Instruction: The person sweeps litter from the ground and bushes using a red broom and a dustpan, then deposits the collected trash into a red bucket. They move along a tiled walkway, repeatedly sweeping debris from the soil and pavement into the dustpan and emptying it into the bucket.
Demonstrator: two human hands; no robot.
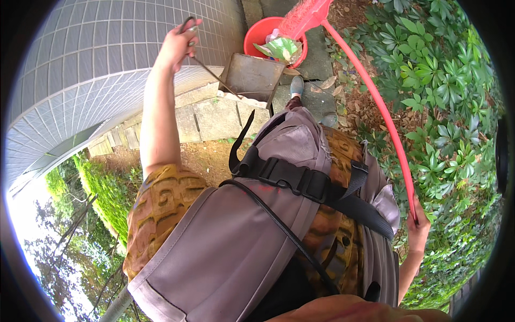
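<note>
My left hand [180, 44] grips the thin metal handle [211, 73] of a long-handled dustpan. The worn metal dustpan [252, 78] hangs or rests by the paving, its open tray facing up; whether it touches the ground I cannot tell. My right hand [418, 225] is closed around the end of a red broom handle [374, 90]. The red broom head [307, 18] with its bristles is over the rim of a red plastic bucket [255, 34]. Inside the bucket lie a crumpled green plastic wrapper [281, 49] and other litter.
A grey tiled wall [120, 44] curves along the left. Stone paving slabs [217, 118] run beside it. Leafy green shrubs [438, 76] and dry leaves [396, 120] border the right. My shoe [297, 85] stands beside the dustpan. A grey vest with a black buckle [281, 173] covers my torso.
</note>
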